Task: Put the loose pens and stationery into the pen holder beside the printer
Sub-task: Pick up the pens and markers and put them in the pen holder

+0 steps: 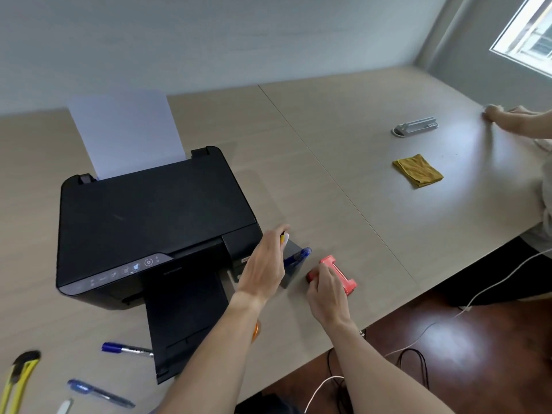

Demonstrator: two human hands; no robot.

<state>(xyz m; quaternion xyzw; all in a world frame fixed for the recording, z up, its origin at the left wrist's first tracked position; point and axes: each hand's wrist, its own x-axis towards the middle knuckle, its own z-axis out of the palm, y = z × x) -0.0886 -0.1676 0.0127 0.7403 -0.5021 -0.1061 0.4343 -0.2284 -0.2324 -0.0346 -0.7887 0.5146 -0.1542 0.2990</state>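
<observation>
A dark grey pen holder [294,268] stands right of the black printer [149,228], with a blue pen [298,256] sticking out of it. My left hand [263,264] hovers over the holder, its fingers closed on a small white and yellow item [284,238]. My right hand [327,294] rests on a red stapler [340,274] lying on the table just right of the holder. Loose at the near left lie a blue marker [125,349], a blue pen [100,393], a yellow utility knife [18,380] and a small white item [64,407].
White paper [125,132] stands in the printer's rear feed; its output tray [185,327] juts toward me. A folded yellow cloth [418,170] and a grey device [415,127] lie far right, near another person's hand [507,116]. Cables [418,342] run over the floor beyond the table edge.
</observation>
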